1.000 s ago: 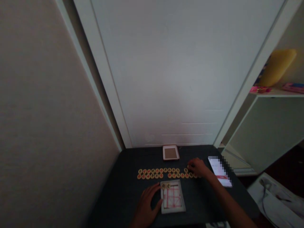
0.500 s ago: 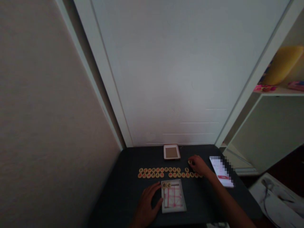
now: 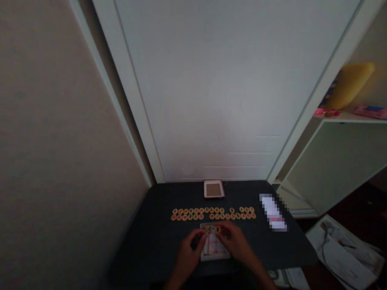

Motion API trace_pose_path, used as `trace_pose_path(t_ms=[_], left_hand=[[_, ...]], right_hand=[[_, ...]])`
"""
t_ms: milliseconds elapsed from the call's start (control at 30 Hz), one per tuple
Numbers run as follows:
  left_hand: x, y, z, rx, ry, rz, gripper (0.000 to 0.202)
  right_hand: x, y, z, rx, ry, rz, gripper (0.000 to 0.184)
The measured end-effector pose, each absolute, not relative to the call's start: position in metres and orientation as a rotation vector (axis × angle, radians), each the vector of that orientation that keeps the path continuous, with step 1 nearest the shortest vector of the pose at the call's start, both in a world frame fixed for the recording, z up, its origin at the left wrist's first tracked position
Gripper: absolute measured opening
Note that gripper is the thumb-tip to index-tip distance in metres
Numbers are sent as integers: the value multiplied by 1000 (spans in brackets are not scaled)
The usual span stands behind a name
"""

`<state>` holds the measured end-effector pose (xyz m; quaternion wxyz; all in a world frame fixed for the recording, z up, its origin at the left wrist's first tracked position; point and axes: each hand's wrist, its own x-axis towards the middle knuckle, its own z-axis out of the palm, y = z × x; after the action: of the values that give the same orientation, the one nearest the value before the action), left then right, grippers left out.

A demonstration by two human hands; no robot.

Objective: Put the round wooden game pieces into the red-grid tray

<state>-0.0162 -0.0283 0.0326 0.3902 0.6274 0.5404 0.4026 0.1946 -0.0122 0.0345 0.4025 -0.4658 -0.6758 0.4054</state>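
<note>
A shallow white box [image 3: 215,257] with pink-red lines inside lies near the front of the dark table. Along its far edge sits a short row of round wooden Chinese chess pieces [image 3: 209,228] with dark characters. My right hand [image 3: 237,241] pinches another chess piece [image 3: 218,229] at the right end of that row. At the box's upper left corner, the thumb and forefinger of my left hand [image 3: 189,249] close in on the edge, beside the leftmost piece. Beyond the box, two lines of chess pieces [image 3: 198,210], red and black, lie flat with gaps in them.
A small white-rimmed tray [image 3: 214,181] stands at the table's [image 3: 163,197] back edge, against a white panel [image 3: 211,100]. On the right lies a lit phone [image 3: 272,211], partly pixelated. White items [image 3: 344,253] lie low beyond the table's right side.
My right hand has come from the right end of the far line to the box, bringing a chess piece. My left hand's fingers have drawn in at the box's upper left corner.
</note>
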Motion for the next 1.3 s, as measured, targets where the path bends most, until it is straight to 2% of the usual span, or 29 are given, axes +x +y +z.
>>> trace_pose_path(t_ms=[233,467,900,1100,1300], left_hand=[[4,-30,33,1584,1298,1052,34],[5,-35,33,1465,1235,1013,37],[3,-40,47,1586,1233,982,33],[-8,-40,32,1692,1239,982,28],[-36,-29,14,1848,1473,1054,27]], right_hand=[[181,-32,35,-1061,-1576,1215,40],[178,-41,24,-1118,-1493,1259,52],[178,-41,33,-1172,-1469,1229,44],[180,-37,28,-1146,-1331,1322,42],[193,-31,22,-1202,-1229,1338,43]])
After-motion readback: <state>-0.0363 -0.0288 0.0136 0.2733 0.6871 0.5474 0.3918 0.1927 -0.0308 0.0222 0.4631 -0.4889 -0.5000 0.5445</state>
